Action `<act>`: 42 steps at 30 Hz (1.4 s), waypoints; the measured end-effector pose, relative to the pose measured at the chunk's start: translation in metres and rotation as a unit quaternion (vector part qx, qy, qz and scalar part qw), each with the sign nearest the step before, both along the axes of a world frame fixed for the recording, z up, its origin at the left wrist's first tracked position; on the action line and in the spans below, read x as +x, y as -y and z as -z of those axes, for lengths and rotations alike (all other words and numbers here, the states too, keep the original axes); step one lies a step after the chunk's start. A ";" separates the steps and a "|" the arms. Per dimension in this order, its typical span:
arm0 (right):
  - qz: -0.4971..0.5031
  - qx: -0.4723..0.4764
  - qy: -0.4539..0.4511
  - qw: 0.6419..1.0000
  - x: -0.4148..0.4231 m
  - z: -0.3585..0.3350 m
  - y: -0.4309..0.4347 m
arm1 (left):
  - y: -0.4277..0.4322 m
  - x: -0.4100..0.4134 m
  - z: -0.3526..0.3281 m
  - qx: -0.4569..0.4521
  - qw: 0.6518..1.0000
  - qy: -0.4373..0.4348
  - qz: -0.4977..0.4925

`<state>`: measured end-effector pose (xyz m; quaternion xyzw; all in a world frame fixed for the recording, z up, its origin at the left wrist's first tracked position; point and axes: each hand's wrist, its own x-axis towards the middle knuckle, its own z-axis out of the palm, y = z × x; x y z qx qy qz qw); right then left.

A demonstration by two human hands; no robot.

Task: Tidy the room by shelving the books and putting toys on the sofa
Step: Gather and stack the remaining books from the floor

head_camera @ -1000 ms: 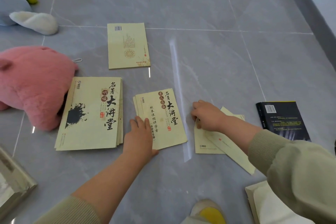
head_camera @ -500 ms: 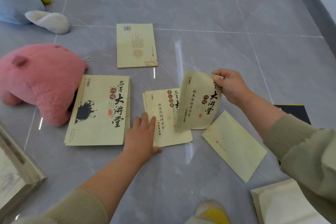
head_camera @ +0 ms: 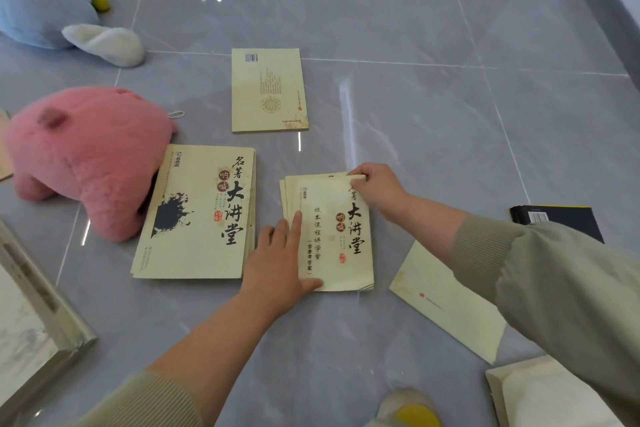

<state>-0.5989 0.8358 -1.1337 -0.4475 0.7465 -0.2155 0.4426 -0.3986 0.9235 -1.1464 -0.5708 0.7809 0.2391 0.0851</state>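
Several books are not yet shelved, so the step in hand is gathering them off the floor (head_camera: 381, 28). Nearest, below and right of both hands, a pale book (head_camera: 540, 392) is cut off by the view's edge, and a thin cream booklet (head_camera: 446, 302) lies askew just right of the booklet pile (head_camera: 286, 194), apart from it. The left hand (head_camera: 277, 253) lies flat, fingers straight, pressing the near left part of that pile; its grip is apart, clamped on nothing. The right hand (head_camera: 377, 189) has its grip pinched together on the far right corner of the top booklet (head_camera: 332, 229), which sits roughly squared on the pile. Left of the left hand lies a large book (head_camera: 197, 211), touching a pink plush toy (head_camera: 86, 156); right of the right arm a black book (head_camera: 554, 218) shows partly. Beyond the grips lies a face-down book (head_camera: 268, 90), and farthest left a blue plush toy (head_camera: 45, 10). Next, I judge, the right hand must let go and reach for the askew booklet, with the left steadying the pile
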 end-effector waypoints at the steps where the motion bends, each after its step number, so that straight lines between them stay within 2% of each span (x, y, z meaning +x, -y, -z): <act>1: -0.008 0.004 -0.003 1.000 0.003 0.002 -0.003 | 0.000 -0.001 0.001 -0.002 1.000 0.022 0.012; 6: -0.052 -0.006 -0.030 0.998 0.000 -0.002 -0.011 | 0.000 -0.009 0.003 -0.003 0.996 0.081 0.025; 9: -0.070 -0.020 -0.128 0.989 -0.019 -0.008 -0.024 | 0.001 -0.012 0.004 -0.004 0.995 0.098 0.016; 12: -0.113 0.075 -0.266 0.954 -0.048 -0.011 -0.047 | 0.001 -0.015 0.004 -0.010 0.993 0.116 0.017; 14: -0.157 0.178 -0.315 0.919 -0.059 -0.012 -0.068 | 0.000 -0.015 0.005 -0.016 0.992 0.125 0.024; 16: -0.185 0.224 -0.361 0.886 -0.063 -0.011 -0.085 | 0.000 -0.014 0.005 -0.018 0.992 0.124 0.028; 19: -0.181 0.199 -0.398 0.877 -0.065 -0.008 -0.098 | 0.000 -0.015 0.005 -0.024 0.990 0.133 0.035; 25: -0.143 0.206 -0.381 0.890 -0.076 -0.010 -0.084 | 0.000 -0.016 0.004 -0.034 0.988 0.144 0.048; 28: -0.143 0.174 -0.396 0.890 -0.076 -0.011 -0.074 | 0.000 -0.015 0.004 -0.034 0.988 0.143 0.051; 30: -0.162 0.123 -0.446 0.871 -0.074 -0.017 -0.066 | 0.000 -0.016 0.003 -0.031 0.988 0.144 0.052; 32: -0.189 0.072 -0.508 0.837 -0.071 -0.027 -0.056 | 0.001 -0.017 0.001 -0.021 0.988 0.147 0.051; 34: -0.194 0.036 -0.532 0.824 -0.065 -0.044 -0.044 | 0.002 -0.017 -0.001 -0.012 0.988 0.145 0.050; 38: -0.193 -0.018 -0.520 0.832 -0.036 -0.071 -0.028 | 0.003 -0.017 -0.001 -0.004 0.992 0.124 0.037; 40: -0.180 -0.054 -0.459 0.868 -0.016 -0.076 -0.026 | 0.004 -0.017 -0.003 0.008 0.993 0.115 0.027; 42: -0.157 -0.053 -0.329 0.930 0.002 -0.077 -0.026 | 0.005 -0.017 -0.006 0.019 0.995 0.097 0.014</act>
